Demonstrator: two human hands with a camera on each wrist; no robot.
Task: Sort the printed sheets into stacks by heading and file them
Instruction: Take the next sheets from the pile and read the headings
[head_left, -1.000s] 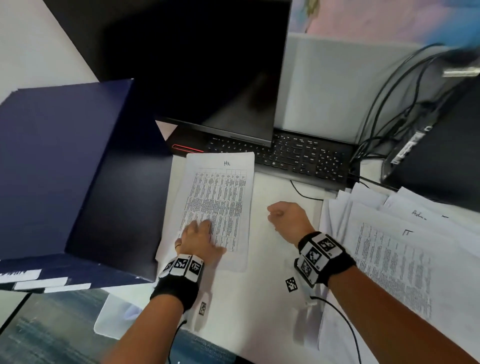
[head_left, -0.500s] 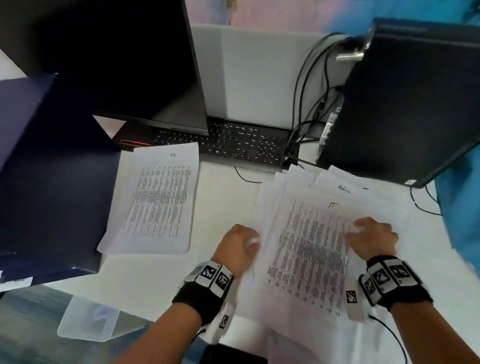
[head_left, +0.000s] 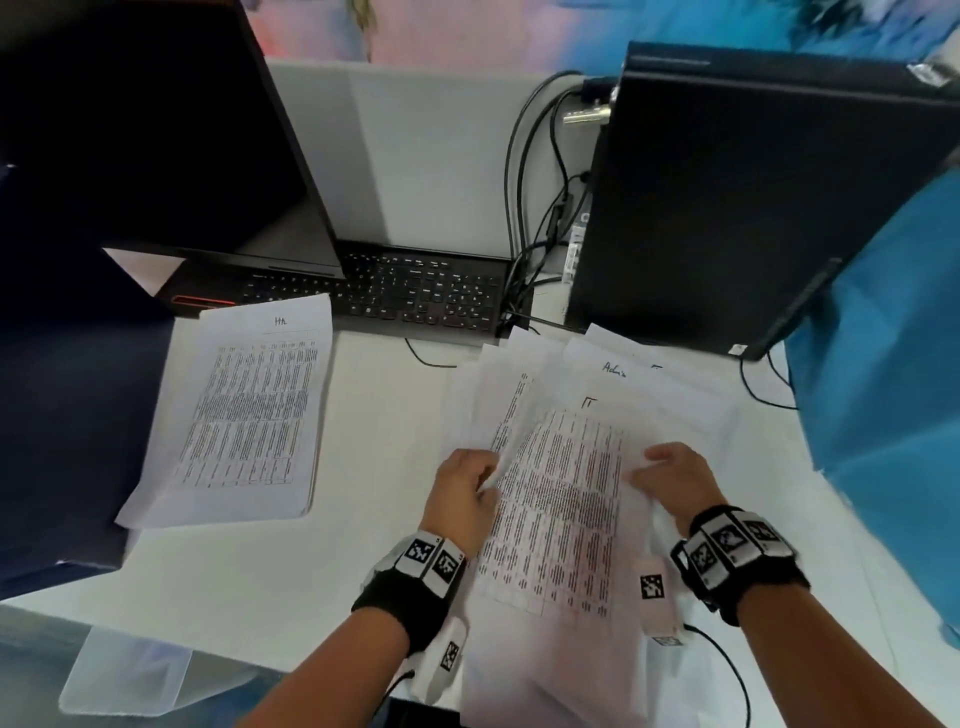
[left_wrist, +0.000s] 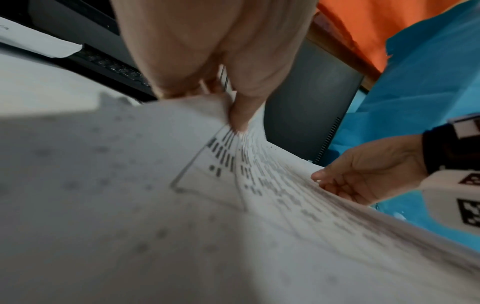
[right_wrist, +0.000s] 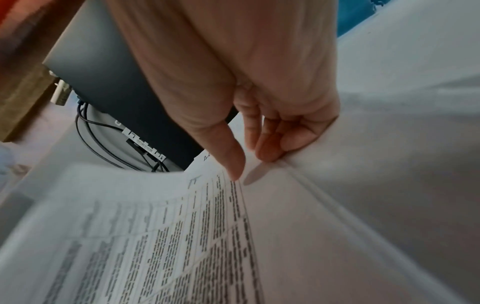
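Head view puts us above a white desk (head_left: 384, 415) with both of our hands on the loose pile of printed sheets (head_left: 675, 410) at its right side. Our left hand (head_left: 462, 499) pinches the left edge of the top sheet (head_left: 561, 499), the one with a short handwritten heading and a dense table of print. In the left wrist view the thumb (left_wrist: 241, 115) presses down on that sheet's printed face and the edge curls up under it, while the other fingers are hidden beneath the paper. Our right hand (head_left: 675, 478) is at the sheet's right edge. The right wrist view shows its thumb (right_wrist: 231, 160) tip on the margin beside the printed columns, with the fingers (right_wrist: 272, 144) curled onto the paper just to the right; whether they reach under the sheet we cannot tell. The sheet bows upward between our two hands. Beneath it the other sheets fan out toward the black computer tower (head_left: 727, 208), one with a handwritten heading showing at the top.

Well apart, on the left of the desk, lies a neat stack of sheets (head_left: 244, 415) with its own handwritten heading, its top edge just beside the black keyboard (head_left: 415, 291). A dark blue folder (head_left: 67, 364) stands to that stack's left, and a dark monitor (head_left: 156, 130) rises behind.
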